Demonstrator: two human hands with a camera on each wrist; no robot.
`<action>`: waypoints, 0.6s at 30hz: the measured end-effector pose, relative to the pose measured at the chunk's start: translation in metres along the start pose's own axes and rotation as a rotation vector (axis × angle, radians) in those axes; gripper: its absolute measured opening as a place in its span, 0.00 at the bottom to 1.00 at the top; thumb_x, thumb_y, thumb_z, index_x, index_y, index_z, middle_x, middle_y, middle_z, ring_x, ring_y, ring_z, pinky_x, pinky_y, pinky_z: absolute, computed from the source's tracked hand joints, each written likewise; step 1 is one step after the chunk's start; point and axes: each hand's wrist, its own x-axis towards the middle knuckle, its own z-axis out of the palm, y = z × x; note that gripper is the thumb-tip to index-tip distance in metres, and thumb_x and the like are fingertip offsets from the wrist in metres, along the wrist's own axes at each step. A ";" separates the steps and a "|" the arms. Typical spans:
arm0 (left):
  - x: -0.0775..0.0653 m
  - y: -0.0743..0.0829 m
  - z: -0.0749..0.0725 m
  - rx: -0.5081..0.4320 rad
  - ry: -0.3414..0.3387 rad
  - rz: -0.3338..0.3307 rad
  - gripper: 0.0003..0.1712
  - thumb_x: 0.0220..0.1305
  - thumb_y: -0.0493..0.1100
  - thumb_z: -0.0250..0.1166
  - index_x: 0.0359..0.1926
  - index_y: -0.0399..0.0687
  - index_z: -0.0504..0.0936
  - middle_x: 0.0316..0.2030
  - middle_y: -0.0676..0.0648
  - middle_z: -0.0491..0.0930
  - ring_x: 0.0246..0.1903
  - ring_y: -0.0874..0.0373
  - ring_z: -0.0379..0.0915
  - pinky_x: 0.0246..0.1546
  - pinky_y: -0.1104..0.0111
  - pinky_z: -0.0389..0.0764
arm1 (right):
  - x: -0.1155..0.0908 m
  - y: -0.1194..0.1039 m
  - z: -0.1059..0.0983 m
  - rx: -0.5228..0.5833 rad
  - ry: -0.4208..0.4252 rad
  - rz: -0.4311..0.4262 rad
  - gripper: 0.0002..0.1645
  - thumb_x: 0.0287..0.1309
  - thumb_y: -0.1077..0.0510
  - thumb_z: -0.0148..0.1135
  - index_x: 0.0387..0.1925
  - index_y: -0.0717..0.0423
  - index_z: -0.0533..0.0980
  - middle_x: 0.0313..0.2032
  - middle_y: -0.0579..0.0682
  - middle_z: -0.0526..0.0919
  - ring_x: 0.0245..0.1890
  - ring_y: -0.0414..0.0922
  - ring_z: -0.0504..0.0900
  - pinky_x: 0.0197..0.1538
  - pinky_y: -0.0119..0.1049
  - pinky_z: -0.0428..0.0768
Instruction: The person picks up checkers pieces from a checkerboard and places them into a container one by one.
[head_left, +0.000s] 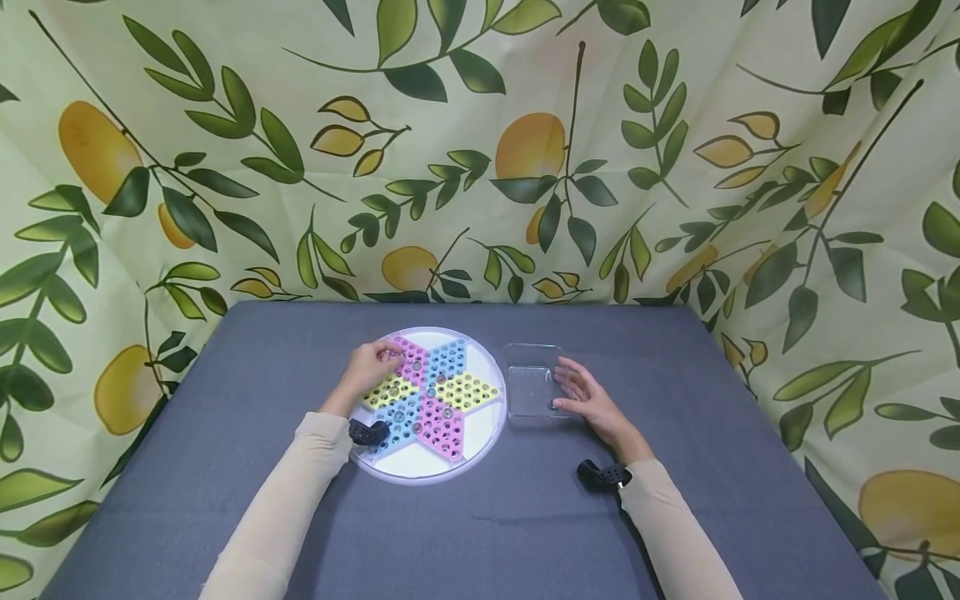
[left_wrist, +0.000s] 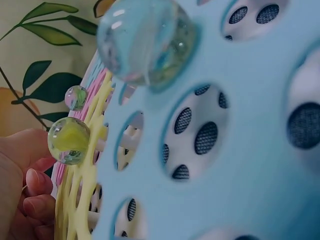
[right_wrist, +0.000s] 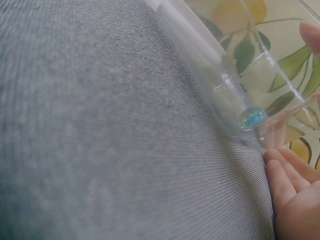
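Note:
A round white Chinese checkers board (head_left: 486, 433) has a pink, blue and yellow star full of holes. My left hand (head_left: 371, 367) is over its far left pink point, thumb and fingertips close together; I cannot tell whether they pinch a marble. In the left wrist view its fingers curl beside the board's edge, partly behind a yellow marble (left_wrist: 69, 141). A large clear marble (left_wrist: 146, 41) sits nearer on the blue part. My right hand (head_left: 592, 400) rests at the right side of a clear box (head_left: 534, 345), fingers loosely extended. A blue-swirled marble (right_wrist: 253, 118) lies in the box's corner.
Several more marbles are dotted over the star, one a pinkish-green marble (left_wrist: 76, 98). The box stands just right of the board on a grey cloth-covered table (head_left: 525, 533). A leaf-and-fruit patterned curtain (head_left: 450, 167) rises behind and at the sides.

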 end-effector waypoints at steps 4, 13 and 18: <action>-0.001 0.001 0.000 0.012 -0.005 -0.019 0.19 0.62 0.44 0.64 0.51 0.37 0.81 0.22 0.52 0.64 0.24 0.59 0.59 0.26 0.72 0.63 | -0.001 -0.001 0.000 0.002 -0.001 0.000 0.50 0.55 0.66 0.65 0.73 0.56 0.49 0.73 0.65 0.52 0.75 0.59 0.51 0.74 0.37 0.56; 0.001 -0.002 0.001 0.000 -0.007 -0.032 0.18 0.63 0.44 0.64 0.50 0.37 0.81 0.22 0.53 0.64 0.24 0.60 0.59 0.25 0.74 0.63 | 0.000 -0.001 0.001 0.003 0.003 0.003 0.49 0.55 0.66 0.64 0.73 0.55 0.49 0.73 0.65 0.52 0.76 0.59 0.51 0.74 0.48 0.50; 0.001 0.002 -0.003 -0.040 -0.005 -0.011 0.18 0.62 0.42 0.64 0.50 0.36 0.80 0.22 0.53 0.65 0.23 0.61 0.60 0.24 0.74 0.64 | 0.000 -0.001 0.000 0.001 0.001 0.002 0.49 0.55 0.67 0.64 0.73 0.56 0.49 0.73 0.65 0.52 0.76 0.60 0.50 0.74 0.49 0.50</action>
